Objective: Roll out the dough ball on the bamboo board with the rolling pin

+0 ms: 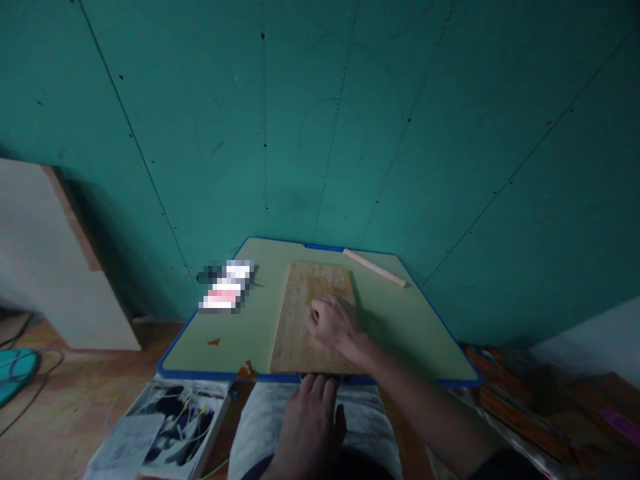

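Note:
A wooden board (295, 320) lies on the light green table (400, 320) with a blue rim. My right hand (334, 323) rests on the board, its fingers curled into a fist; whatever may be inside is hidden. Below the table's near edge, over the lap, is my left hand (315, 417), its fingers together at the board's near end and their tips partly hidden under the edge. A pale wooden rod (375, 268) lies at the table's far right. At the left is a blurred-out rectangular item (227, 287).
Small orange scraps (214, 342) lie on the table's left side. An open box (210, 427) with cables and dark items stands below left. A pale panel (65, 267) leans at the left against the green wall (320, 120). Stacked items (520, 400) are on the right.

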A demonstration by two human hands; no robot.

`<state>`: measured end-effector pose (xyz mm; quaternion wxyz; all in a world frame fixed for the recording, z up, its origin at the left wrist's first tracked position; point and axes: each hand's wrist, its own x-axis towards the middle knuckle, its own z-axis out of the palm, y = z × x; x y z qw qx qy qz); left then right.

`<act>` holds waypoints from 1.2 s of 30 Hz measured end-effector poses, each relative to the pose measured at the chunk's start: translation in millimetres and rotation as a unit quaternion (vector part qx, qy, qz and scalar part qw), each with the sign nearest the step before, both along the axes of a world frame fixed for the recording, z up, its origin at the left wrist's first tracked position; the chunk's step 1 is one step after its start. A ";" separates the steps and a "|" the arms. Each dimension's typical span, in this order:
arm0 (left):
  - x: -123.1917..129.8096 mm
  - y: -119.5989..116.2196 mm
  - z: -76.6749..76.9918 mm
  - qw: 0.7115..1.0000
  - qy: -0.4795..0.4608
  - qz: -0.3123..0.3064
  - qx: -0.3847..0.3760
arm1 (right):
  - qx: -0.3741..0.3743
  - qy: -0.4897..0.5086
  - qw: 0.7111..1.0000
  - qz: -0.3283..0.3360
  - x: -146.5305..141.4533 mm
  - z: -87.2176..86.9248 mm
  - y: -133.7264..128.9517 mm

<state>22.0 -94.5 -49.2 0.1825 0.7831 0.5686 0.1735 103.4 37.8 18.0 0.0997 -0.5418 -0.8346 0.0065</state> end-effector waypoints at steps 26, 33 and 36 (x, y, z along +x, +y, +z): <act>1.4 -1.2 9.5 0.997 0.043 -0.005 -0.061 | -0.010 0.035 0.999 -0.030 -16.8 -9.0 65.4; 0.8 5.5 -10.4 0.999 0.022 0.001 -0.027 | 0.067 0.053 0.996 -0.038 4.2 1.8 88.5; 0.8 7.6 -10.5 0.999 0.029 -0.004 -0.039 | 0.098 0.058 0.993 -0.006 3.0 -4.7 80.3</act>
